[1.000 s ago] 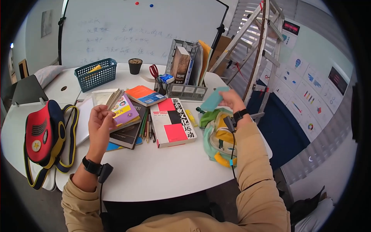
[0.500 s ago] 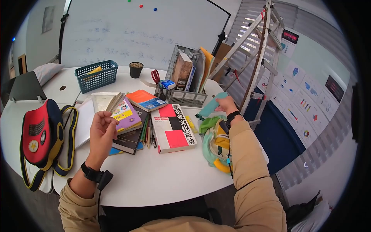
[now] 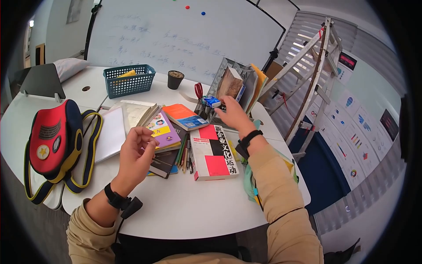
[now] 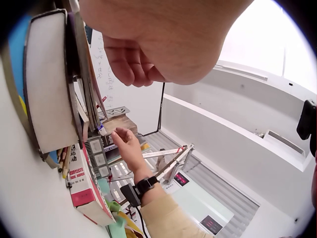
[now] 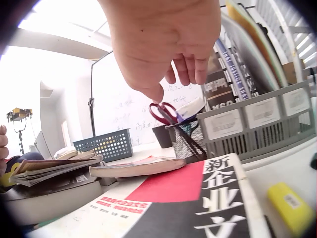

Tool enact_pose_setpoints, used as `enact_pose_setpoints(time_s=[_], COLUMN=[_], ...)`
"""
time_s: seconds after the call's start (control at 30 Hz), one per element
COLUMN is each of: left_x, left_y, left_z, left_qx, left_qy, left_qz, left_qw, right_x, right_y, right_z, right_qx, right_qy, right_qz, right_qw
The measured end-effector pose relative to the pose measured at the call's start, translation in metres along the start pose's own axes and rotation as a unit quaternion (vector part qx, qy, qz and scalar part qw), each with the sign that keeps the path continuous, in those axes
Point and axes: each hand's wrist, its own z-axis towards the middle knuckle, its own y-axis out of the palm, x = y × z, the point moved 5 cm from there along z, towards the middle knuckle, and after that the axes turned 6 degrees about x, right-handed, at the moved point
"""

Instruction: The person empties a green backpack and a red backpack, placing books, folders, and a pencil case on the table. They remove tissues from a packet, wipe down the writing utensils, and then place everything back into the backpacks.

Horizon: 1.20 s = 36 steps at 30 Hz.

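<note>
Reach of right hand (image 3: 235,116) seems aimed at small blue-and-white packet (image 3: 213,102), at about ten o'clock from that hand, atop mesh pen cup (image 5: 197,134). Fingers there loosely bent, holding nothing; can't tell if they touch packet. To do it well: come in from four o'clock, pinch packet by opposite sides, squeeze lightly, lift straight up so cup doesn't tip; keep knuckles off scissors (image 3: 199,90) at packet's ten-to-eleven o'clock and brown upright book (image 3: 229,83) at its one. Left hand (image 3: 140,152) best kept clear: fingers relaxed, partly curled, grasping nothing, purple book (image 3: 166,133) at its two o'clock. Packet looks box-like, bright blue with white patches, slanted; print too small to read. White, red and black book (image 3: 214,154) lies on surface (image 3: 189,207) at packet's six o'clock
</note>
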Motion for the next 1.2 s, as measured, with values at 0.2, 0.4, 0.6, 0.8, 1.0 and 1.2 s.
enact_pose_setpoints(time_s=[0.2, 0.4, 0.6, 0.8, 1.0, 1.2], left_x=[-0.001, 0.003, 0.003, 0.012, 0.003, -0.013], left_y=[-0.003, -0.007, -0.011, -0.002, 0.027, 0.018], left_z=[0.0, 0.002, 0.005, 0.004, -0.009, -0.007], left_qx=[-0.007, 0.006, 0.005, -0.067, -0.21, -0.123], left_qy=[0.018, 0.033, 0.039, 0.046, -0.062, -0.121], left_qz=[0.015, 0.012, 0.033, 0.054, -0.167, -0.043], left_qw=[1.0, 0.999, 0.999, 0.995, 0.961, 0.984], right_x=[-0.004, 0.008, -0.009, -0.102, -0.178, -0.179], right_y=[0.048, 0.07, 0.024, 0.008, 0.029, 0.031], right_z=[0.041, 0.052, 0.044, -0.04, -0.11, -0.124], right_qx=[-0.119, -0.057, 0.11, -0.044, -0.202, -0.131], right_qy=[0.045, 0.049, 0.055, 0.226, 0.221, 0.238], right_qz=[-0.116, -0.149, -0.131, 0.577, 0.691, 0.669], right_qw=[0.985, 0.986, 0.984, 0.784, 0.658, 0.692])
